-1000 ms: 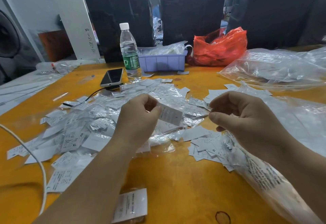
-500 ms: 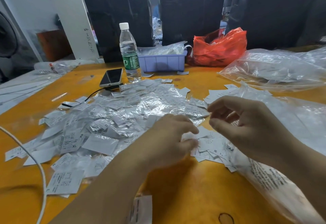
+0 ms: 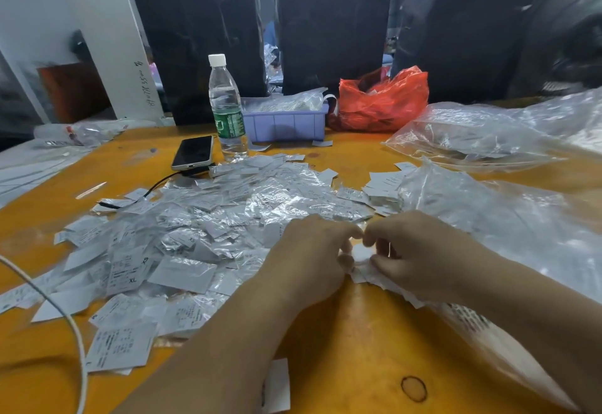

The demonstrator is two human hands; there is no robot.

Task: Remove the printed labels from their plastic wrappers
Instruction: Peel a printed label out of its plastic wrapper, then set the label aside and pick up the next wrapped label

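Plastic-wrapped label (image 3: 361,252) pinched between left hand (image 3: 312,250) and right hand (image 3: 420,250), fingertips meeting over the worktop's (image 3: 351,342) near-centre; both equally near.

wrapped labels (image 3: 208,237): small white printed slips in clear crinkled wrappers, heaped flat across the table's left-centre
bare labels (image 3: 384,187): white stack toward the right edge

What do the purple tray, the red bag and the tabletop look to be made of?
Purple tray: seemingly rigid moulded plastic, matte, with ribbed walls. Red bag: thin glossy plastic film, crinkled and slightly see-through. Tabletop: probably wood or board with a smooth orange coating; a dark ring mark shows near the front.
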